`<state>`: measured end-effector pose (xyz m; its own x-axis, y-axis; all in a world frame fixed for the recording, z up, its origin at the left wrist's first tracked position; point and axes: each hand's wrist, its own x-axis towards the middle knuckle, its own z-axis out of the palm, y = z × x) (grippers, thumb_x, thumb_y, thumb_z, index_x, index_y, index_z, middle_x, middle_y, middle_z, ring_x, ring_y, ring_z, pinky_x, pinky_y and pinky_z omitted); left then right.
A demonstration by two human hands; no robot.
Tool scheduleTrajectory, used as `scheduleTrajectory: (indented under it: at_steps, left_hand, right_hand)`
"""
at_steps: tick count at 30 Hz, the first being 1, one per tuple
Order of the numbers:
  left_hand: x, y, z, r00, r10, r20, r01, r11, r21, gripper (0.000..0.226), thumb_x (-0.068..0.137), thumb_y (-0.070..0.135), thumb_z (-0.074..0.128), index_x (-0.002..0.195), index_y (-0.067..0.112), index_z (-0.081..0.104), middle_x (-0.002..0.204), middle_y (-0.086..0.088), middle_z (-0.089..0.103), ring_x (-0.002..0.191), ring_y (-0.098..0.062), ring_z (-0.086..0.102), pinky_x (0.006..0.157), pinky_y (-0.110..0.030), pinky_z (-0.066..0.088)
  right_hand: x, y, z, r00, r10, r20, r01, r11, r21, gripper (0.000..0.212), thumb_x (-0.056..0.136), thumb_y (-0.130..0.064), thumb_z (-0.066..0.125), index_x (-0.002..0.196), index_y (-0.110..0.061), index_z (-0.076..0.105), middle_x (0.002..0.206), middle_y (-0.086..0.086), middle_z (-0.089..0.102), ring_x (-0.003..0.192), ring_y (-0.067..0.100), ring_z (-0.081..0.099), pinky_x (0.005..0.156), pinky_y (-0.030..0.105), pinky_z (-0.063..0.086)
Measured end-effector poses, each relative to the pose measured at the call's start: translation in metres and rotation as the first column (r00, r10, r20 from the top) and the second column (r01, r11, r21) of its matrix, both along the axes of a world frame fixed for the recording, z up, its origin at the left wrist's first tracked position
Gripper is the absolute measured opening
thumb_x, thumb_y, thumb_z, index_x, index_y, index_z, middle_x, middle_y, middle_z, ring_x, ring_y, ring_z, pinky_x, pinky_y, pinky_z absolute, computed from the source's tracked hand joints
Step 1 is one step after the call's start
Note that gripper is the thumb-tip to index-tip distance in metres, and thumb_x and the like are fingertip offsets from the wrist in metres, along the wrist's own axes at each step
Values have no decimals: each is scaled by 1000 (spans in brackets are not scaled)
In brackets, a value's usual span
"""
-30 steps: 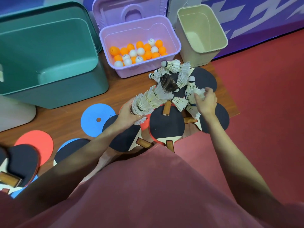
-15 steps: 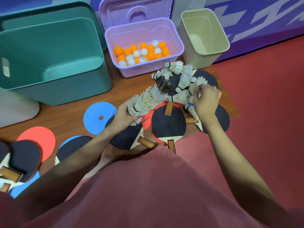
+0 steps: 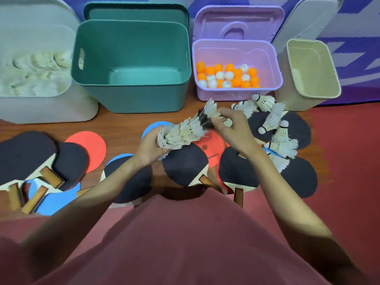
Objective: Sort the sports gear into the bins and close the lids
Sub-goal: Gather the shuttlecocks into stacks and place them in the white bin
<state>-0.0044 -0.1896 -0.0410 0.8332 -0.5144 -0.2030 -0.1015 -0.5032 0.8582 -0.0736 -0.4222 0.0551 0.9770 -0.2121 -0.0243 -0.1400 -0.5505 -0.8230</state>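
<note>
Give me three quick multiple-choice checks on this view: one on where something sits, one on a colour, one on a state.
1. Where are the orange and white table-tennis balls?
A. In the green bin
B. In the lilac plastic bin
C. In the beige bin

2. What colour is the large empty bin left of the lilac one?
A. Teal green
B. Red
C. Black

3. What is the left hand doing?
A. Resting flat on a paddle
B. Gripping a nested stack of white feather shuttlecocks
C. Closing a lid

Answers: 1 B, the balls lie inside the lilac plastic bin. 2 A, the large empty bin is teal green. 3 B, the left hand is curled round the stack, whose far end the right hand pinches.
</note>
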Motion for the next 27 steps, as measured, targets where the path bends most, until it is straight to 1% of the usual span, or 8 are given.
scheduleTrajectory:
  at_steps: [2, 4, 6, 11, 16, 19, 23, 27]
  left_hand:
    - [6, 27, 6, 998, 24, 64, -29, 996, 81, 35, 69, -3, 73, 97, 11, 58, 86, 4, 61, 81, -17, 54, 65, -23, 42]
    - [16, 58, 16, 994, 39, 102, -52, 990, 129, 39, 67, 0, 71, 101, 10, 55, 92, -3, 60, 84, -22, 54, 66, -32, 45]
    - [28, 89, 30, 982, 23, 187, -46, 991, 122, 45, 68, 11, 70, 110, 13, 54, 101, -5, 60, 93, -26, 56, 78, -41, 48]
    - [74, 159, 81, 925, 82, 371, -155, 973, 172, 64, 69, 20, 65, 129, 29, 44, 115, -12, 59, 108, -29, 55, 89, -41, 46]
    - [153, 217, 134, 861, 69, 503, -240, 928, 284, 62, 68, 17, 66, 128, 17, 54, 110, -18, 57, 107, -34, 53, 90, -38, 43]
    - [214, 247, 158, 863, -7, 504, -227, 888, 401, 64, 67, 1, 69, 127, 19, 54, 110, -17, 59, 106, -36, 54, 91, -41, 44]
    - [279, 282, 173, 920, -43, 388, -163, 862, 481, 58, 66, 9, 74, 121, 15, 58, 103, -6, 63, 91, -27, 58, 72, -30, 40]
    - [321, 309, 148, 972, -33, 234, -90, 864, 496, 57, 65, 11, 80, 118, 16, 59, 102, -6, 65, 95, -28, 61, 71, -31, 45]
  right_hand:
    - [17, 16, -2, 999, 23, -25, -22, 999, 36, 20, 82, -17, 55, 85, -2, 68, 81, 15, 70, 78, 11, 62, 75, 34, 49]
    - [35, 36, 0, 999, 35, -17, -33, 995, 97, 15, 81, -3, 60, 95, -4, 64, 79, 1, 69, 75, 2, 64, 74, 22, 51]
    - [54, 59, 10, 997, 75, 12, -76, 987, 144, 31, 80, 12, 57, 109, 1, 55, 75, -10, 63, 64, -8, 58, 63, 8, 42]
    - [120, 110, 38, 968, 240, 76, -250, 950, 186, 48, 78, 21, 51, 122, 3, 44, 49, -21, 52, 44, -2, 41, 49, 8, 30]
    - [191, 172, 58, 966, 223, 129, -250, 929, 271, 40, 72, 15, 56, 102, -11, 58, 87, -11, 59, 74, 0, 55, 67, 11, 44]
    - [238, 213, 60, 980, 140, 143, -180, 929, 323, 38, 69, 18, 59, 90, -13, 58, 86, -3, 61, 77, 11, 57, 65, 14, 48]
    - [293, 262, 47, 999, 34, 31, -44, 909, 414, 35, 66, 20, 62, 88, -8, 61, 83, 13, 64, 70, 17, 60, 68, 33, 54]
    - [327, 294, 23, 993, 21, -119, 27, 922, 385, 32, 64, 13, 69, 81, -12, 61, 80, 13, 65, 71, 21, 62, 74, 44, 56]
